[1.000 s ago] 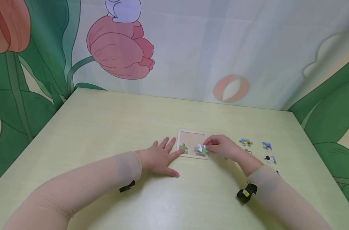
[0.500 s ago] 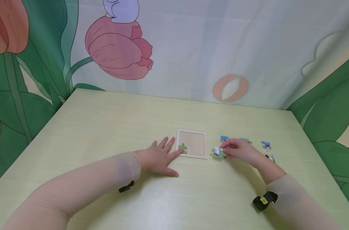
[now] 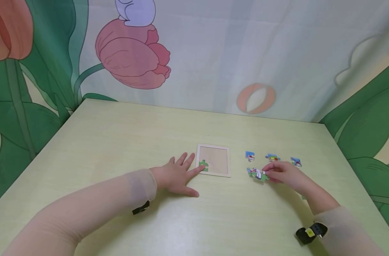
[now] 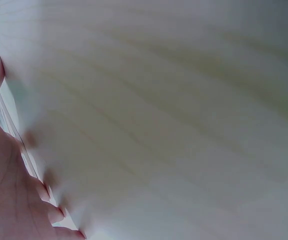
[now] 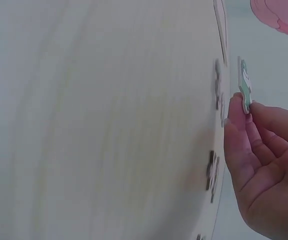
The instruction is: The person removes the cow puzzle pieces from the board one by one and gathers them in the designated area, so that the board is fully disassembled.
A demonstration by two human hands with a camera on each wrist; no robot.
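Note:
My right hand [image 3: 285,174] pinches a green and white jigsaw piece [image 3: 261,175] between thumb and fingers, to the right of the frame. In the right wrist view the held jigsaw piece [image 5: 245,87] stands on edge, raised off the table. Fingers spread, my left hand [image 3: 178,176] rests on the table, its index fingertip on a green jigsaw piece [image 3: 204,164]. That piece lies in the lower left corner of a shallow wooden puzzle frame [image 3: 213,174]. The left wrist view shows the palm [image 4: 9,195] and spread fingers against the tabletop.
Loose pieces lie right of the frame: a blue one [image 3: 250,155], a multicoloured one [image 3: 272,157] and another blue one [image 3: 296,162]. One piece [image 3: 249,172] is partly behind the held one. A printed curtain [image 3: 207,64] hangs behind the table [image 3: 133,135].
My right hand has moved right with the green and white jigsaw piece, from over the puzzle frame to over the loose pieces. My left hand has stayed in place.

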